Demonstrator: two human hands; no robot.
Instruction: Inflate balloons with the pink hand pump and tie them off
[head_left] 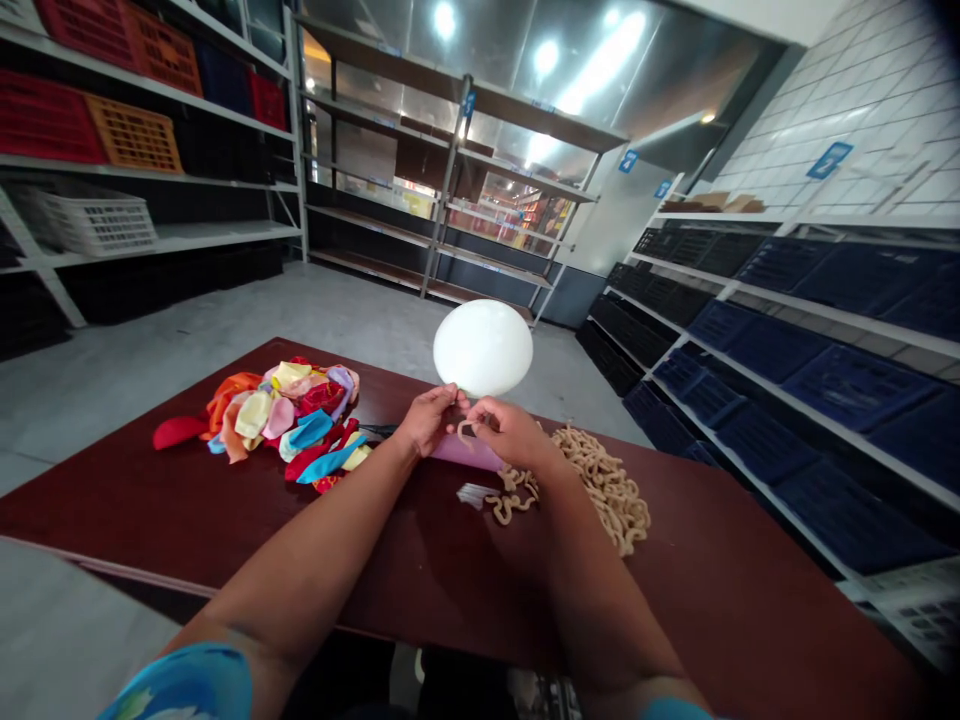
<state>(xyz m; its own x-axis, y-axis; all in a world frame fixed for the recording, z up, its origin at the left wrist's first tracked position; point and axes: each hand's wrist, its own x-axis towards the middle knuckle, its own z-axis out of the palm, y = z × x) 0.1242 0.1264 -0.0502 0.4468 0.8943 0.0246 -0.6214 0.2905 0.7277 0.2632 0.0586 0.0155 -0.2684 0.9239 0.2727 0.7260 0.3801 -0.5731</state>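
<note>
An inflated white balloon (pixel 484 348) stands above the far edge of the table, with its neck end downward. My left hand (pixel 433 418) pinches the balloon at its neck, which the fingers mostly hide. Close beside it, my right hand (pixel 504 430) is closed on a thin beige loop (pixel 466 432), a curved piece like those in the pile. A heap of curly beige loops (pixel 600 480) lies to the right, partly behind my right forearm. Under my hands is a pink-purple object (pixel 469 453), its shape partly hidden. Colourful limp balloons (pixel 281 415) are piled on the left.
The dark red table (pixel 420 570) spans the foreground. A small clear plastic piece (pixel 472 494) and a dark slim object (pixel 377 430) lie on it. Shelves with crates (pixel 97 222) stand left, a metal rack (pixel 442 190) behind, and shelves of dark blue bins (pixel 825 390) right.
</note>
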